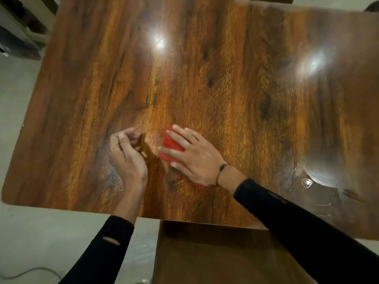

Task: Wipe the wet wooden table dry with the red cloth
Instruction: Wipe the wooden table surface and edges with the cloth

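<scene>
Directly below me a chair (215, 253) stands tucked against the near edge of the desk (205, 58). My right hand (194, 158) lies flat, fingers straight and spread, pressing the red cloth (171, 145) onto the wood near the near-centre of the desk; the cloth lies mostly under the palm. My left hand (127, 154) is just beside it, fingers loosely curled, holding nothing; I cannot tell whether it touches the wood. Fine droplets (111, 173) sit on the surface by the left wrist, and a puddle (307, 182) shines well apart at the near right corner. Judgement: wiping is under way and unfinished. To do it well I should keep the palm flat with even pressure, overlap passes along the grain, work toward the puddle, and turn the cloth once it is soaked.
</scene>
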`<control>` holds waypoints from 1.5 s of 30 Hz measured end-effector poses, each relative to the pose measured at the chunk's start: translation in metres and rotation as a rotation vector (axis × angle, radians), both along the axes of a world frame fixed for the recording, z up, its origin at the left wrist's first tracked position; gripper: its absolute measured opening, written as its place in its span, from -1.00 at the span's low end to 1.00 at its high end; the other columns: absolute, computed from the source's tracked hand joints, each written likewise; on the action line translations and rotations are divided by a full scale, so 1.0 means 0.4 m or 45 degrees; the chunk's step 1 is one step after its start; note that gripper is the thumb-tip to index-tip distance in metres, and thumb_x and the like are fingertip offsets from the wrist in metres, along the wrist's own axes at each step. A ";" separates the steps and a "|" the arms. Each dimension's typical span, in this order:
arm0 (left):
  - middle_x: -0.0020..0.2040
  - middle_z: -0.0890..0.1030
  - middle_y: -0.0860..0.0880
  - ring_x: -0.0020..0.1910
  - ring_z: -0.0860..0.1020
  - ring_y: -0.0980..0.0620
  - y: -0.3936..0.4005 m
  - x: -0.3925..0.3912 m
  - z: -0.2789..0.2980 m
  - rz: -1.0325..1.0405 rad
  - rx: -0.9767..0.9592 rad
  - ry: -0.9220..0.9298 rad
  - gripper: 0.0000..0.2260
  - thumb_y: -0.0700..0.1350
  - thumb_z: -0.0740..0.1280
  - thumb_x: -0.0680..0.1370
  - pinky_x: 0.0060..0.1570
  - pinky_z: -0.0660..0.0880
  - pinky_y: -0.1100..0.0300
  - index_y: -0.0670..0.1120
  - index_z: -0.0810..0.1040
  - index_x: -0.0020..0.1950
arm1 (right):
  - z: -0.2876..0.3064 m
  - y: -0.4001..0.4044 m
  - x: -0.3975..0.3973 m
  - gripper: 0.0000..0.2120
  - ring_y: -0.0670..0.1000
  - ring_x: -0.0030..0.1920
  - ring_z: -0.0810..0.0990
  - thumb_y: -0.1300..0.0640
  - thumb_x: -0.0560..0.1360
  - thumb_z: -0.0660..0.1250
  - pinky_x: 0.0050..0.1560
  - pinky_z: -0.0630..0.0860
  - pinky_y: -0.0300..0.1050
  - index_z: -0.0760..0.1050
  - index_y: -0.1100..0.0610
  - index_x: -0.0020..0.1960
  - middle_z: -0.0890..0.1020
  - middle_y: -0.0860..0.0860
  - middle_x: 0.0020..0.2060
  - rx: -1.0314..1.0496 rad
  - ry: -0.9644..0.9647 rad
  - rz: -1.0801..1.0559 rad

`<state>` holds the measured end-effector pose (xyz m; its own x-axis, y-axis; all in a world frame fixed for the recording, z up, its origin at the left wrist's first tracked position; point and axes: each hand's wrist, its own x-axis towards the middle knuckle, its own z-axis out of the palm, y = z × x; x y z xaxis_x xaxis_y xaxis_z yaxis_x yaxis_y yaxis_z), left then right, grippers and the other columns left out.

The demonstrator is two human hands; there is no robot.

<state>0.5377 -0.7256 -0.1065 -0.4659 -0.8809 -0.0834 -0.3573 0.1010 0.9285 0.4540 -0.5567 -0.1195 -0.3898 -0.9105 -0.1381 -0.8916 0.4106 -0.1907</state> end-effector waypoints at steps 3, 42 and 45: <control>0.06 0.69 -0.04 0.05 0.66 0.07 -0.004 0.017 -0.013 -0.029 0.057 -0.009 -0.69 -0.08 0.08 0.80 0.00 0.60 0.16 -0.06 0.62 0.17 | 0.004 0.122 -0.029 -0.46 0.20 0.74 0.05 -0.24 0.78 -0.06 0.70 0.05 0.26 0.26 -0.15 0.70 0.20 0.15 0.71 0.051 -0.043 0.081; 0.14 0.66 -0.04 0.16 0.62 0.02 0.168 0.064 0.031 -0.070 0.083 -0.063 -0.64 -0.02 0.04 0.80 0.25 0.58 0.11 -0.09 0.60 0.26 | -0.030 0.365 0.185 -0.43 0.23 0.75 -0.07 -0.22 0.78 -0.02 0.71 0.00 0.27 0.06 -0.13 0.75 0.07 0.17 0.74 0.092 0.051 0.145; 0.11 0.65 0.02 0.16 0.62 0.05 0.245 0.041 0.036 -0.075 0.110 -0.044 -0.68 -0.03 0.05 0.80 0.28 0.58 0.00 -0.04 0.60 0.23 | -0.031 0.532 0.097 -0.42 0.22 0.75 -0.04 -0.25 0.77 -0.08 0.70 0.07 0.31 0.11 -0.13 0.75 0.08 0.16 0.74 0.126 0.073 -0.114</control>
<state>0.5542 -0.6277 -0.0921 -0.5125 -0.8407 -0.1747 -0.3852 0.0432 0.9218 0.4927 -0.3438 -0.1320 -0.4786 -0.8548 -0.2006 -0.8588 0.5033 -0.0955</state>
